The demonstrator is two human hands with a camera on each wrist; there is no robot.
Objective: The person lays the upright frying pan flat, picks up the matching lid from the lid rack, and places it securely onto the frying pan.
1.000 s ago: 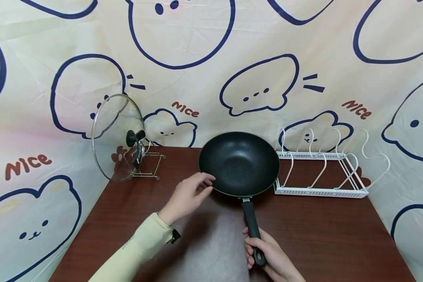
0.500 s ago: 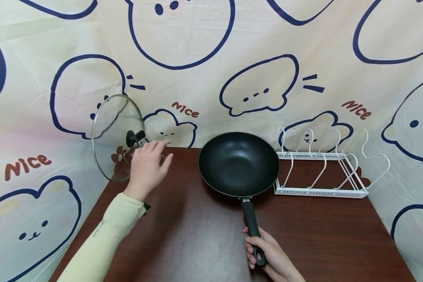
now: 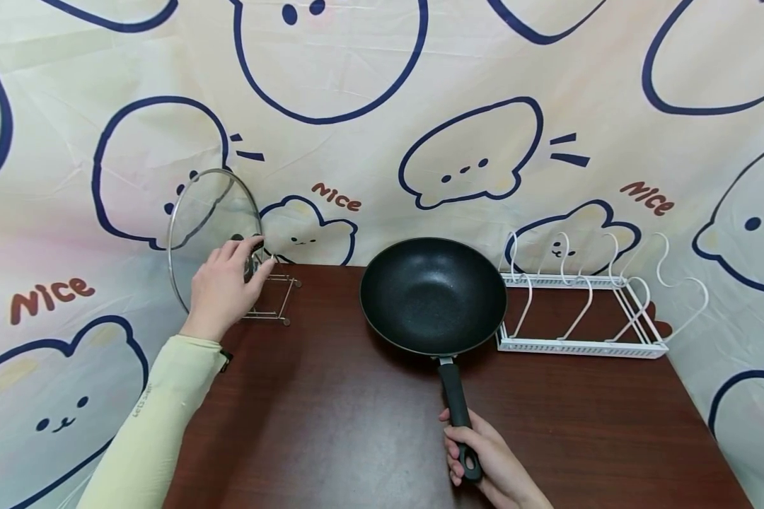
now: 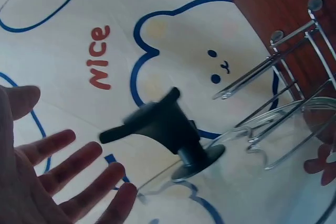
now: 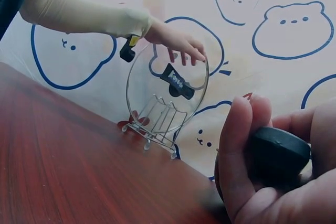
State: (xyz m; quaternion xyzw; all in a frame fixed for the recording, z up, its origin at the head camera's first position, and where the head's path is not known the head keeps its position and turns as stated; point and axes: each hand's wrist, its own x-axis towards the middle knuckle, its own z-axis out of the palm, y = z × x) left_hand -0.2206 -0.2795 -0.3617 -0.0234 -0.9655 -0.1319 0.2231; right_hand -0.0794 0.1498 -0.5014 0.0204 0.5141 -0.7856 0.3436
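A round glass pot lid [image 3: 213,205] stands on edge in a small metal wire rack [image 5: 157,121] at the table's back left. Its black knob [image 4: 178,129] faces the table's middle. My left hand [image 3: 223,290] is beside the lid, fingers spread and nearly straight; the left wrist view shows a gap between the fingertips and the knob. Before me is a black frying pan [image 3: 433,297], its inside bare and facing up. My right hand [image 3: 493,456] grips the pan's black handle [image 3: 453,392] near the end, fingers and thumb curled round it.
A white rack [image 3: 579,346] with several curved upright dividers stands on the brown table [image 3: 356,424], right of the pan. Behind and along both sides hangs a cartoon-printed cloth [image 3: 356,155], close to the lid and the table edges.
My left hand has moved from the pan's left rim leftward and back to the lid. The right hand keeps its grip on the handle, and the pan stays in place.
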